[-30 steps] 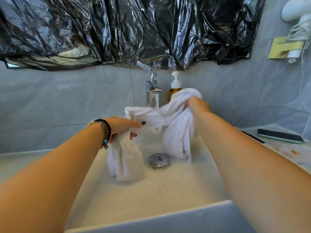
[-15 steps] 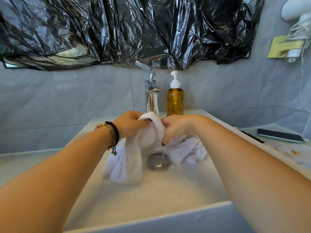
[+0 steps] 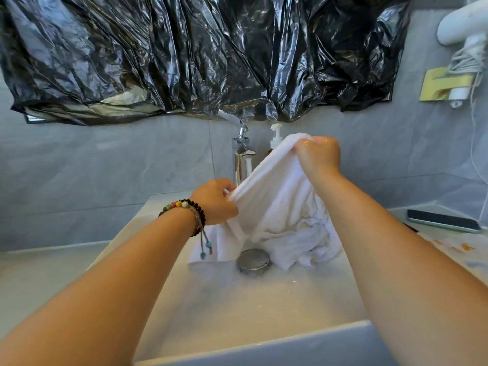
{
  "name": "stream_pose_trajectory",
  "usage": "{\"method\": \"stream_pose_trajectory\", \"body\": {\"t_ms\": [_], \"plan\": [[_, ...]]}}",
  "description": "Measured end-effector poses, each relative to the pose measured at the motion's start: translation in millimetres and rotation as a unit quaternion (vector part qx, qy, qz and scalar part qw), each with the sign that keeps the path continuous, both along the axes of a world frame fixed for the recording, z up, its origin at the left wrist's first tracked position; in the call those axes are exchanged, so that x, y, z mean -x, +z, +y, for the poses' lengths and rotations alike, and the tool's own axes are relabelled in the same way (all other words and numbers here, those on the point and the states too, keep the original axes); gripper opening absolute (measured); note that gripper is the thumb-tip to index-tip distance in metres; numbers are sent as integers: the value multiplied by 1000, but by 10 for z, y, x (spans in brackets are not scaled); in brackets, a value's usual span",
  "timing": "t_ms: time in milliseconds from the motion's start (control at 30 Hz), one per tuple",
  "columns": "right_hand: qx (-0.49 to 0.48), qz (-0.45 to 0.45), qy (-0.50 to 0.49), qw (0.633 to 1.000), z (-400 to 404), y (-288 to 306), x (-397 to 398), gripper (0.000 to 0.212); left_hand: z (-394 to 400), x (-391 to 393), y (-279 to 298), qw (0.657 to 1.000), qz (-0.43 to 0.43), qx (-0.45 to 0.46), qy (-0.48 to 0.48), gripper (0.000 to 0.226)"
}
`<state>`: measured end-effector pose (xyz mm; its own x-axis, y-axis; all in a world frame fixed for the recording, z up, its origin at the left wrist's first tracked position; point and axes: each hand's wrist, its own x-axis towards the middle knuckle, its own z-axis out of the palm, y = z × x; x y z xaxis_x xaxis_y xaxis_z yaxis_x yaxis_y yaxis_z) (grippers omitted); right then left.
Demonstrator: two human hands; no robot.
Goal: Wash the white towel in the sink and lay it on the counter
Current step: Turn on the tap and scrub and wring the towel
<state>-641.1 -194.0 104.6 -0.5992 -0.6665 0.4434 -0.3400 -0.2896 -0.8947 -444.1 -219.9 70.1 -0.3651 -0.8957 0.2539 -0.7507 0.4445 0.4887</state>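
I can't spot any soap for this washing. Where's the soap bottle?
In the head view the soap bottle stands at the back of the sink, just right of the faucet, mostly hidden behind the white towel that the right hand lifts.

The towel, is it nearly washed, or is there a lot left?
Done: the white towel looks wet and is in the sink. In hand: the left hand and right hand grip it stretched by the running faucet. Left: finishing the wash and laying it on the counter.

Towel (image 3: 277, 204) in sink (image 3: 237, 307), before faucet (image 3: 241, 157); phone (image 3: 443, 220) right.
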Motion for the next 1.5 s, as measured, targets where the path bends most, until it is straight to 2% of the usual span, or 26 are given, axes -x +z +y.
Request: {"method": "stream_pose_trajectory", "body": {"t_ms": [133, 267, 333, 400, 467, 533, 567, 600, 700, 767, 800, 833, 867, 900, 933, 967, 1033, 1100, 1167, 1233, 1267, 1333, 1433, 1500], "plan": [[50, -77, -21, 996, 61, 31, -10, 35, 54, -15, -3, 998, 37, -41, 4, 23], [44, -98, -49, 993, 21, 19, 2, 35, 88, -77, -63, 999, 5, -38, 30, 13], [8, -43, -65, 997, 18, -53, -1, 34, 112, -130, -72, 996, 57, -52, 47, 17], [-77, 83, -51, 992, 38, -198, -59, 28, 161, -202, -49, 977, 175, -106, 63, 20], [-192, 203, -13, 960, 133, -325, -181, 5, 266, -273, -4, 942, 286, -155, 85, 20], [-255, 313, 1, 915, 289, -401, -328, 57, 384, -322, 46, 913, 357, -172, 99, 15], [-235, 341, 28, 910, 371, -419, -418, 76, 439, -324, 68, 900, 386, -174, 103, 13], [-198, 353, 79, 911, 467, -437, -513, 83, 489, -316, 88, 886, 415, -177, 107, 10], [-104, 319, 284, 898, 783, -508, -773, 92, 678, -317, 203, 842, 487, -203, 108, 15], [-67, 324, 315, 889, 917, -548, -847, 100, 844, -308, 284, 834, 503, -206, 96, 20], [-63, 311, 301, 899, 956, -537, -851, 98, 945, -313, 320, 835, 504, -201, 87, 24], [-73, 286, 282, 913, 1014, -501, -852, 90, 1049, -325, 345, 837, 503, -200, 75, 34], [-87, 255, 258, 928, 1032, -476, -837, 73, 1141, -338, 361, 841, 499, -202, 59, 46], [-92, 241, 241, 936, 1058, -430, -819, 47, 1220, -363, 368, 843, 496, -207, 37, 53], [-108, 242, 232, 936, 1074, -386, -804, 18, 1285, -397, 370, 841, 496, -216, 12, 52], [-119, 246, 232, 934, 1064, -356, -796, 5, 1349, -432, 382, 833, 502, -232, -14, 43], [-136, 224, 227, 938, 1023, -287, -820, 19, 1445, -496, 393, 812, 519, -257, -73, 30], [-133, 171, 210, 953, 989, -186, -869, 21, 1488, -508, 346, 816, 528, -213, -100, 46], [-133, 138, 178, 965, 947, -46, -913, 22, 1515, -500, 263, 834, 536, -121, -58, 68], [-137, 95, 141, 976, 931, 148, -938, 23, 1514, -514, 135, 862, 503, -65, 4, 75], [-141, 74, 122, 980, 907, 240, -935, 33, 1507, -526, 61, 879, 471, -71, 30, 80], [-158, 46, 93, 982, 914, 451, -937, 53, 1461, -562, -95, 885, 448, -125, 34, 99], [-146, -39, 124, 981, 868, 714, -922, 42, 1460, -522, -209, 873, 434, -222, 20, 106], [-131, -121, 168, 969, 813, 852, -910, 54, 1462, -417, -257, 861, 430, -271, 14, 102]]}}
